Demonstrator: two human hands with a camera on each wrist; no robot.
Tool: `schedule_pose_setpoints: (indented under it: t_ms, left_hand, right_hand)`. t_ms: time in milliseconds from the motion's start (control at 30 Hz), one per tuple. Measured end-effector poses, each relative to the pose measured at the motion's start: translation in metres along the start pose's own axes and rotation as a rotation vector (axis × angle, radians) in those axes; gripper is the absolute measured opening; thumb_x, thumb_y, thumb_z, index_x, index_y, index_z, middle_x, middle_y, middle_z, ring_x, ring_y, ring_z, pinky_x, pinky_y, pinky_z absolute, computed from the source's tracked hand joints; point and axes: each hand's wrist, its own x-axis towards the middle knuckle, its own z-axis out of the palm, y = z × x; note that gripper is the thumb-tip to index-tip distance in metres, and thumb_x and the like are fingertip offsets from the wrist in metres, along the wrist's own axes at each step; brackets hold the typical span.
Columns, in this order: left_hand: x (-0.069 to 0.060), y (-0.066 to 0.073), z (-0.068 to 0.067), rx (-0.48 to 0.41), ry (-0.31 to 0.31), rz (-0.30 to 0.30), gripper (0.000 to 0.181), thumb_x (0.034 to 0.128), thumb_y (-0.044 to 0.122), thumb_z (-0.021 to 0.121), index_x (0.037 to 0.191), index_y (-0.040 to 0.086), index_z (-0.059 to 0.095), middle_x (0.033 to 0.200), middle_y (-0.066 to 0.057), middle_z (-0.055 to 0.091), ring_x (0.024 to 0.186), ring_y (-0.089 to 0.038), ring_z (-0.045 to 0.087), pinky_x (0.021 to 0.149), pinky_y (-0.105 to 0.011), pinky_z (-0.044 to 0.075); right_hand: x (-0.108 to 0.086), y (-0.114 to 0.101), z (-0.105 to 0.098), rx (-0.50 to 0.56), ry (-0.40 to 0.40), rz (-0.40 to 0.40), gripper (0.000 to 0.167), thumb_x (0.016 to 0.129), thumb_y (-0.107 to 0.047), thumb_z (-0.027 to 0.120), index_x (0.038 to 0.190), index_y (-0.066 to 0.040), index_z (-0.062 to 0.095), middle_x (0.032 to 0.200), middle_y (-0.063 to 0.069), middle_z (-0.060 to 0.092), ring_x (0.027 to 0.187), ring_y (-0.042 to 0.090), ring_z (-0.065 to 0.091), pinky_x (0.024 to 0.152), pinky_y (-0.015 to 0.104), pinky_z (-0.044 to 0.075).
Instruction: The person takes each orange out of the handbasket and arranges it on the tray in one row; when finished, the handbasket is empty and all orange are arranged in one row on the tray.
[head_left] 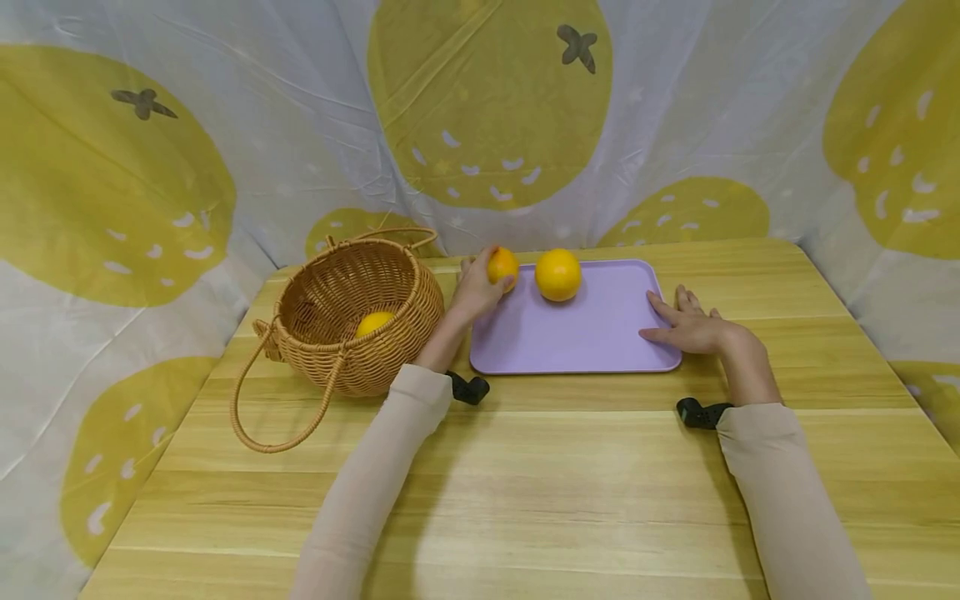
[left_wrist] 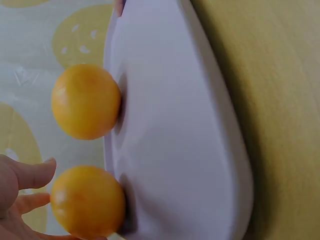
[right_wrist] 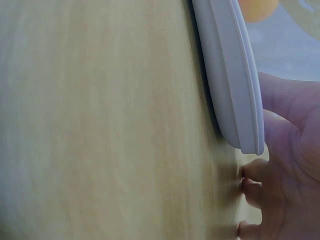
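On the left part of the purple tray point(head_left: 592, 333), my left hand point(head_left: 477, 292) is at an orange point(head_left: 503, 268). In the left wrist view, the left hand's fingers point(left_wrist: 34, 201) touch that orange point(left_wrist: 88, 202), while the thumb stands a little off it. A second orange point(head_left: 558, 275) lies beside it, near the tray's back edge. My right hand point(head_left: 693, 329) is at the tray's right edge, fingers spread. The right wrist view has the thumb side of the right hand point(right_wrist: 292, 145) against the tray's rim point(right_wrist: 245, 85), with other fingertips down by the table.
A wicker basket point(head_left: 390, 358) stands left of the tray, its front handle point(head_left: 247, 433) hanging down to the wooden table point(head_left: 570, 500). One orange point(head_left: 373, 322) is inside the basket. A fruit-patterned cloth point(head_left: 300, 108) hangs behind the table and at both sides.
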Motion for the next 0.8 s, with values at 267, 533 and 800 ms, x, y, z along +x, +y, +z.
schedule_pose_setpoints:
  t_ms: [267, 533, 800]
  left_hand:
    - [-0.001, 0.014, -0.024, 0.013, -0.004, 0.077, 0.060, 0.1026, 0.019, 0.066, 0.157, 0.011, 0.042, 0.156, -0.025, 0.039, 0.143, -0.041, 0.040, 0.119, -0.053, 0.038]
    - [-0.003, 0.042, -0.059, -0.035, -0.039, 0.170, 0.056, 0.1040, 0.017, 0.063, 0.156, 0.010, 0.044, 0.163, -0.019, 0.038, 0.154, -0.035, 0.030, 0.125, -0.048, 0.030]
    - [-0.005, 0.067, -0.104, -0.072, -0.094, 0.192, 0.053, 0.1037, 0.008, 0.061, 0.154, 0.015, 0.047, 0.169, -0.007, 0.033, 0.132, -0.024, 0.055, 0.102, -0.031, 0.046]
  right_hand:
    - [0.000, 0.000, -0.001, 0.005, -0.002, 0.005, 0.086, 0.108, -0.047, 0.046, 0.164, -0.003, -0.003, 0.159, 0.039, -0.030, 0.150, 0.054, -0.029, 0.114, 0.076, -0.017]
    - [0.001, 0.001, -0.001, 0.004, -0.005, 0.005, 0.087, 0.108, -0.048, 0.046, 0.164, -0.004, -0.003, 0.159, 0.039, -0.030, 0.150, 0.054, -0.029, 0.115, 0.076, -0.017]
    - [0.003, 0.003, -0.001, -0.009, -0.006, 0.004, 0.088, 0.108, -0.049, 0.046, 0.164, -0.004, -0.003, 0.159, 0.040, -0.030, 0.150, 0.055, -0.028, 0.114, 0.077, -0.015]
